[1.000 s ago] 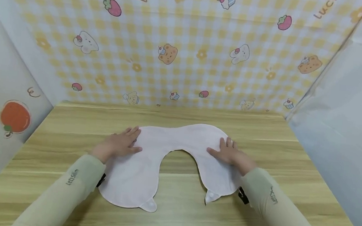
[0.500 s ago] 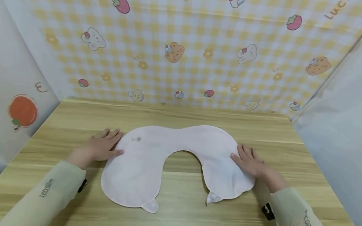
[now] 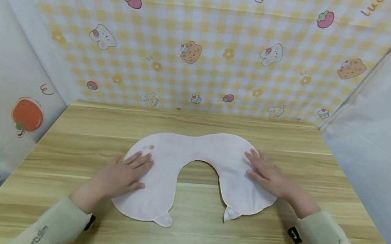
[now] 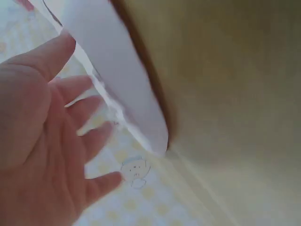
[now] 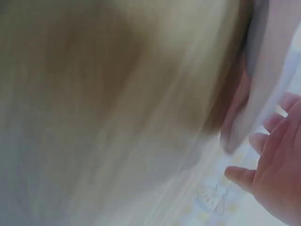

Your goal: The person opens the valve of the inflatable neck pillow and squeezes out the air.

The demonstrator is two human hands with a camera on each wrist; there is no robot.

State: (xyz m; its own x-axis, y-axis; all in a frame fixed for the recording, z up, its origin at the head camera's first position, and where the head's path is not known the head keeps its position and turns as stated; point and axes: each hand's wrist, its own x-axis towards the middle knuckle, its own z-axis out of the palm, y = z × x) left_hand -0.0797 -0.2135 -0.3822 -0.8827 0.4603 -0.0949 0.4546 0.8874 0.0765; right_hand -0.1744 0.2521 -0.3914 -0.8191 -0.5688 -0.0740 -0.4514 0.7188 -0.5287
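A pale pink, U-shaped neck pillow (image 3: 196, 147) lies flat on the wooden table, its opening toward the person. Small snap tabs, such as the left snap tab (image 3: 163, 219), stick out from both ends. A little valve-like spot (image 3: 149, 147) shows on its upper left. My left hand (image 3: 117, 179) is spread over the left lobe, fingers extended. In the left wrist view the palm faces the pillow (image 4: 113, 66), with the thumb close to its side. Over the outer right lobe, my right hand (image 3: 269, 176) has its fingers out straight; neither hand grips the fabric.
The wooden tabletop (image 3: 191, 239) runs back to a yellow checked backdrop (image 3: 202, 48) printed with cartoon figures. White side panels (image 3: 387, 117) stand along the left and right edges. Dark wrist straps (image 3: 295, 235) show below the sleeves.
Both hands slid outward from the pillow to its outer edges, then came back inward over it. The left hand's return uncovers the valve-like spot above its fingers. The pillow stays in about the same place.
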